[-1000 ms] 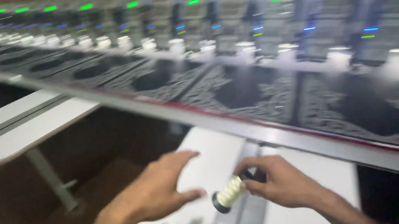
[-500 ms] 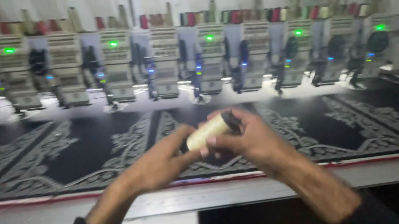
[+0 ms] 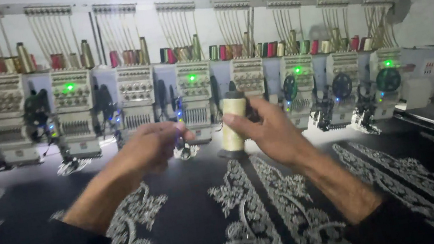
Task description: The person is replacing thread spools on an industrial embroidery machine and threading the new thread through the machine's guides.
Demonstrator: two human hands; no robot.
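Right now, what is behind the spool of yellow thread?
Behind the spool, held upright in the right hand, stands a row of embroidery machines with green lights. The spool and fingers cover the machine part directly behind them.

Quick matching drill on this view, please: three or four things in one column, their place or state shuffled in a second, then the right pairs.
Column one:
1. thread spool
2. left hand
3. black fabric
4. green lamps

Column two:
A. spread flat under both hands, with silver patterning
B. lit on the machine heads
C. held upright in the right hand
D. fingers curled, apart from the spool

Pairs: 1-C, 2-D, 3-A, 4-B
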